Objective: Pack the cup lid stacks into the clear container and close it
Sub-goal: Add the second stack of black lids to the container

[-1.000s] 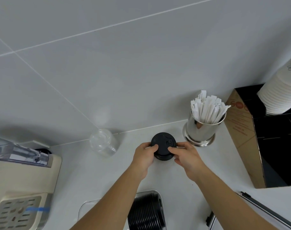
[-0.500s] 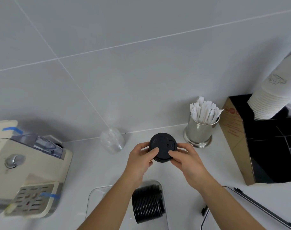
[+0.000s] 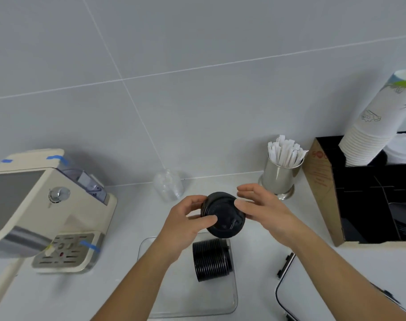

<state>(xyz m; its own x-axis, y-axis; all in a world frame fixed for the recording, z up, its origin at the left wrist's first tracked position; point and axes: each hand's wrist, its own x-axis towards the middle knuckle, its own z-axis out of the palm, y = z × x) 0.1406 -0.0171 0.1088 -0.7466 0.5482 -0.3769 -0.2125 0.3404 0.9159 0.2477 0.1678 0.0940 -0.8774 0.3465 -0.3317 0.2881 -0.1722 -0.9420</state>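
Clear container (image 3: 151,274): nearest the camera, low on the white counter (image 3: 132,216), lying open; its bare left half has room for more, which I judge is why the stack inside sits to the right.
Packed stack (image 3: 211,260): black cup lids on their side in the container; long axis runs near to far, the rims showing as ribs across it; laid flat probably so the box can shut over it.
Container lid (image 3: 313,286): white panel with a dark rim and black clasps, on the counter just right of the container; not yet fitted.
Held stack (image 3: 222,214): a second, short black lid stack in the air above the container's far edge; top face with the sip hole tilted toward the camera and a little right; its short axis runs from the camera away and up-left; I judge it is being turned to match the packed one.
Left hand (image 3: 185,223): closed on the held stack, thumb across its near face, fingers curled behind the rim.
Right hand (image 3: 262,207): thumb resting on the stack's right rim, other fingers spread loose above it; steadying more than gripping.
Further back: a clear plastic cup (image 3: 168,185) against the wall; a steel cup of wrapped straws (image 3: 281,172); a cream coffee machine (image 3: 42,205) to the left; stacked paper cups (image 3: 377,126) over a black organiser (image 3: 368,200) on the right.
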